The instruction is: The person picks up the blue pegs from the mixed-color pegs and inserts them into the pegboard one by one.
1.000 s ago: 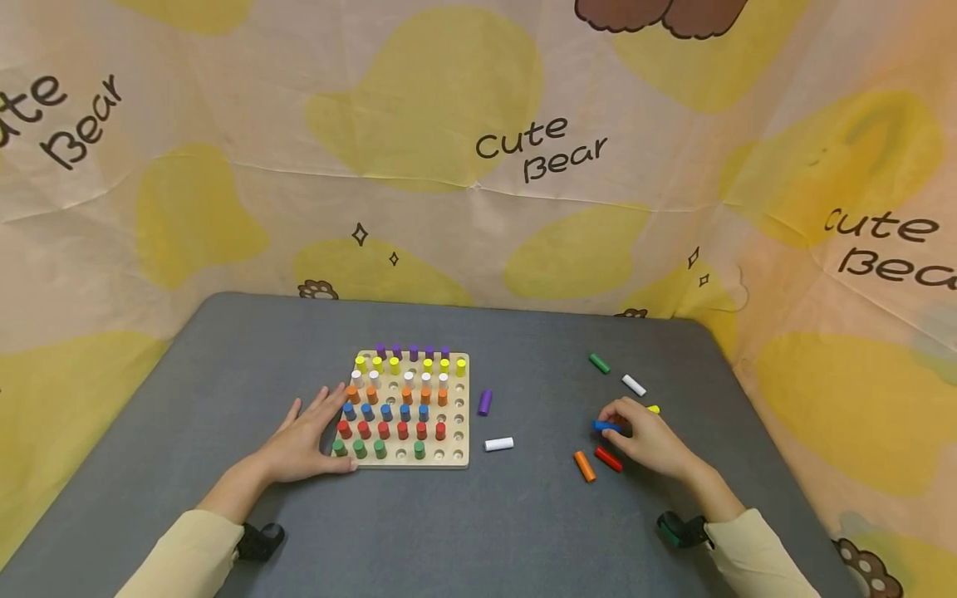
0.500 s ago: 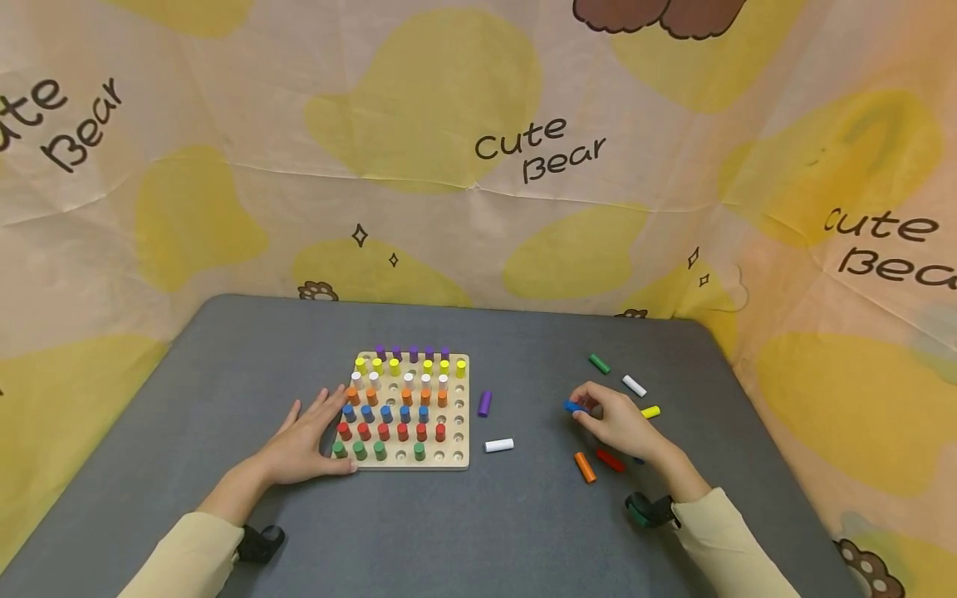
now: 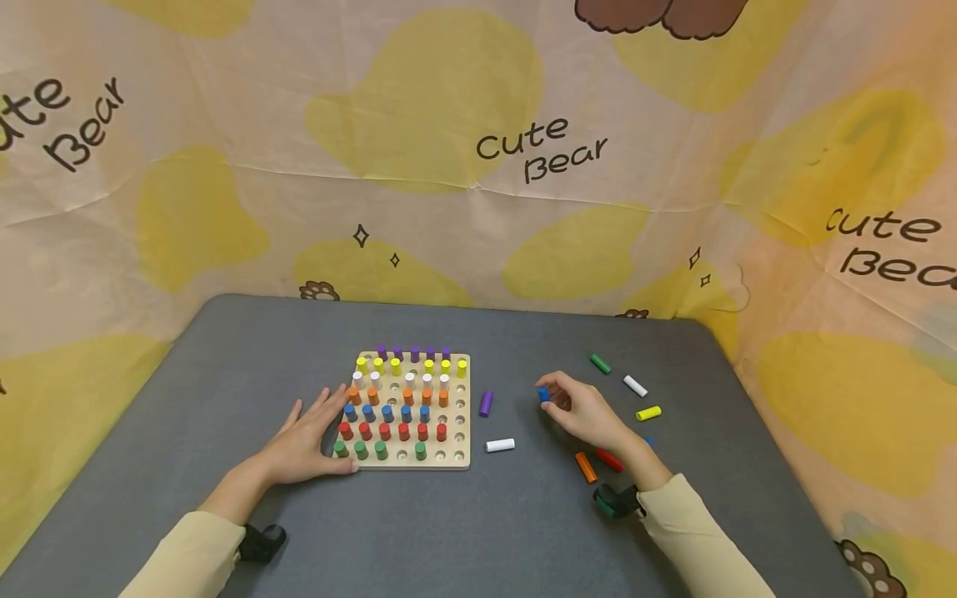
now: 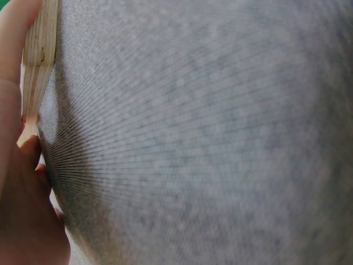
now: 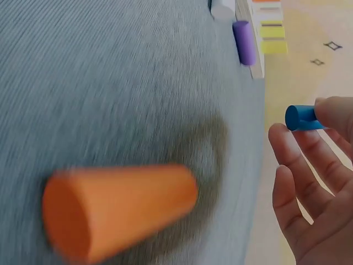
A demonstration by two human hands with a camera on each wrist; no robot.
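Observation:
A wooden pegboard (image 3: pixel 465 432) with rows of coloured pegs stands left of the middle of the table. My left hand (image 3: pixel 302 444) rests spread along its left side, the thumb at the near left corner. In the left wrist view, fingers of that hand lie against the board's wooden edge (image 4: pixel 41 61). My right hand (image 3: pixel 586 411) pinches a blue peg (image 3: pixel 543 395) between thumb and fingertips, right of the board and above the table. The right wrist view also has this blue peg (image 5: pixel 302 117) at the fingertips, one end showing.
Between the board and my right hand lie a purple peg (image 3: pixel 486 404) and a white peg (image 3: pixel 500 446). Farther right are loose green (image 3: pixel 601 363), white (image 3: pixel 635 385), yellow (image 3: pixel 649 413), red (image 3: pixel 610 459) and orange pegs (image 3: pixel 586 468). A patterned cloth (image 3: pixel 419 249) hangs behind the grey table.
My right hand has moved left toward the board, carrying the blue peg away from the loose pegs, and the peg has turned more upright. The left hand has stayed in place.

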